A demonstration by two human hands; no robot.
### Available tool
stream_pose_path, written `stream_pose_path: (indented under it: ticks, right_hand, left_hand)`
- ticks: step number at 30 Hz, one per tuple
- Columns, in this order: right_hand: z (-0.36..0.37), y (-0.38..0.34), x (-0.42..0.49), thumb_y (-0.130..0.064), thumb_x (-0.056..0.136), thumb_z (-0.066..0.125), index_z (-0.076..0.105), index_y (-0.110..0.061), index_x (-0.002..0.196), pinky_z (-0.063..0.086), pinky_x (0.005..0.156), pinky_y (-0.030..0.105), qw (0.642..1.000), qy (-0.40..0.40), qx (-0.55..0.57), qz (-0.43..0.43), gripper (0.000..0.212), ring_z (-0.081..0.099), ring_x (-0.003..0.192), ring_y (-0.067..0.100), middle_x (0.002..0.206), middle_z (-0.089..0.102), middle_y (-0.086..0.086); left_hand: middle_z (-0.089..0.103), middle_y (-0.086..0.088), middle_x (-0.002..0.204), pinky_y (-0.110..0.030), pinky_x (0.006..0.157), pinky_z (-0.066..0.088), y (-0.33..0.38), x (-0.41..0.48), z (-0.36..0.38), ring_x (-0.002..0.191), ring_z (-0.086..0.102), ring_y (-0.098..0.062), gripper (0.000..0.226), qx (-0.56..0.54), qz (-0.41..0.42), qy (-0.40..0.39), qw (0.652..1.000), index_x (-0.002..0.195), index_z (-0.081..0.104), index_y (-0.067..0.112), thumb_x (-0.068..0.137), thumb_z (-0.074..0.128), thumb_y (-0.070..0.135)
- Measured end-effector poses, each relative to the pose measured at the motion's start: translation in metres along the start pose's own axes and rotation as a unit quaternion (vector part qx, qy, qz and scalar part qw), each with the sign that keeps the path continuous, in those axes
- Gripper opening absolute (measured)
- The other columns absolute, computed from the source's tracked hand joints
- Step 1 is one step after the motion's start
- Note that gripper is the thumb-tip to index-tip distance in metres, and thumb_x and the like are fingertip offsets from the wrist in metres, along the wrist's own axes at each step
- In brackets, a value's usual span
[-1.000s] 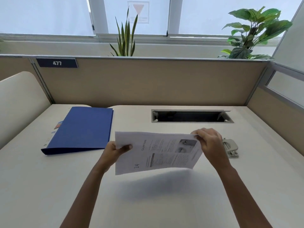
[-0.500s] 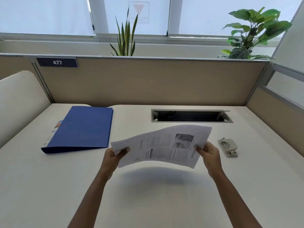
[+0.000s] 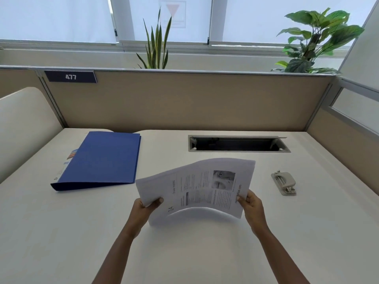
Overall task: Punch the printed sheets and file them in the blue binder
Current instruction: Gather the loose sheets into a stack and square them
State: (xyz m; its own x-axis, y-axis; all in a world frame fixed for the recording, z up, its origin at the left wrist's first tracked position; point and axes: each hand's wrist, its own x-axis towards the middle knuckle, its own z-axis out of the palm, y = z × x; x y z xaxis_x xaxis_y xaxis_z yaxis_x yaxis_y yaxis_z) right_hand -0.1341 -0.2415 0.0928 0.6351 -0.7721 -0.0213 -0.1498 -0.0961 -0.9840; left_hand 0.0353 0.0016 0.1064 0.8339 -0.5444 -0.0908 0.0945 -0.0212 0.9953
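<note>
Printed sheets [image 3: 205, 191], bowed, in both hands [image 3: 146, 208] [image 3: 252, 206]

A cream-white desk top [image 3: 61, 232] had a rectangular grey cable slot [image 3: 238, 144] with its lid open, set near a beige fabric partition [image 3: 184, 101]. A dark plate reading 477 [image 3: 70, 77] hung on the partition's upper left. Behind it stood a spiky green snake plant [image 3: 156, 44] and a broad-leaved green plant [image 3: 313, 39], before white window blinds [image 3: 55, 17].

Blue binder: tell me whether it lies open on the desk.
No, the blue binder lies closed and flat on the desk, its cover down.
</note>
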Motion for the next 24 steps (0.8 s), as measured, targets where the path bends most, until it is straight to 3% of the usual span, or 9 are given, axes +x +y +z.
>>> stream_pose_path:
  ticks: [4, 8, 13, 15, 17, 20, 24]
  right_hand:
    - [0.000, 0.013, -0.003, 0.001, 0.092, 0.047, 0.055, -0.007, 0.120, 0.046, 0.090, 0.035, 0.996, -0.037, -0.056, 0.050, 0.031, 0.056, 0.106, 0.025, 0.114, 0.062, 0.009]
    - [0.002, 0.021, -0.005, 0.001, 0.093, 0.042, 0.057, -0.002, 0.118, 0.041, 0.082, 0.031, 0.993, -0.007, -0.082, 0.081, 0.029, 0.054, 0.100, 0.022, 0.108, 0.061, 0.007]
    - [0.000, 0.017, 0.000, 0.002, 0.092, 0.041, 0.061, -0.005, 0.109, 0.044, 0.072, 0.030, 0.991, 0.007, -0.104, 0.082, 0.027, 0.058, 0.097, 0.027, 0.108, 0.065, 0.012]
    - [-0.004, 0.013, 0.003, 0.001, 0.092, 0.040, 0.061, -0.004, 0.105, 0.045, 0.074, 0.033, 0.989, 0.002, -0.127, 0.082, 0.026, 0.059, 0.095, 0.030, 0.106, 0.066, 0.015]
    - [-0.006, 0.009, 0.006, 0.000, 0.092, 0.041, 0.061, -0.002, 0.108, 0.048, 0.081, 0.037, 0.985, -0.008, -0.145, 0.092, 0.025, 0.058, 0.093, 0.028, 0.108, 0.065, 0.016]
    - [-0.008, 0.003, 0.011, 0.001, 0.092, 0.042, 0.059, -0.001, 0.113, 0.047, 0.086, 0.038, 0.982, -0.019, -0.152, 0.112, 0.028, 0.055, 0.096, 0.026, 0.113, 0.064, 0.016]
    - [-0.009, -0.002, 0.013, 0.003, 0.091, 0.042, 0.059, 0.001, 0.114, 0.046, 0.091, 0.041, 0.980, -0.018, -0.154, 0.126, 0.029, 0.055, 0.096, 0.026, 0.114, 0.063, 0.016]
  left_hand:
    - [0.069, 0.007, 0.088, -0.019, 0.064, 0.055, -0.003, -0.003, 0.000, 0.089, 0.062, -0.016, 0.023, 0.000, -0.017, -0.023, 1.000, 0.088, 0.063, 0.027, 0.066, 0.069, 0.023]
    - [0.074, 0.017, 0.077, -0.017, 0.064, 0.057, -0.006, -0.003, 0.000, 0.090, 0.063, -0.014, 0.029, -0.003, -0.027, -0.025, 0.999, 0.090, 0.063, 0.029, 0.061, 0.069, 0.029]
    - [0.076, 0.010, 0.081, -0.019, 0.061, 0.055, -0.003, -0.002, -0.004, 0.081, 0.070, -0.013, 0.080, 0.011, -0.048, -0.034, 0.998, 0.090, 0.067, 0.025, 0.024, 0.080, 0.066]
    - [0.077, 0.000, 0.086, -0.023, 0.059, 0.057, -0.003, 0.000, -0.006, 0.075, 0.073, -0.015, 0.074, 0.005, -0.066, -0.029, 0.997, 0.092, 0.068, 0.018, 0.031, 0.084, 0.057]
    - [0.076, -0.008, 0.091, -0.027, 0.058, 0.058, -0.001, 0.001, -0.007, 0.074, 0.073, -0.020, 0.053, -0.012, -0.086, -0.022, 0.996, 0.098, 0.067, 0.010, 0.055, 0.079, 0.037]
    - [0.076, -0.003, 0.081, -0.028, 0.055, 0.057, -0.001, 0.001, -0.006, 0.069, 0.073, -0.020, 0.031, -0.036, -0.118, -0.013, 0.992, 0.105, 0.063, 0.005, 0.077, 0.071, 0.016]
    - [0.074, -0.009, 0.091, -0.030, 0.058, 0.059, -0.003, 0.001, -0.005, 0.074, 0.072, -0.023, 0.030, -0.041, -0.152, -0.004, 0.988, 0.112, 0.061, 0.001, 0.084, 0.063, 0.013]
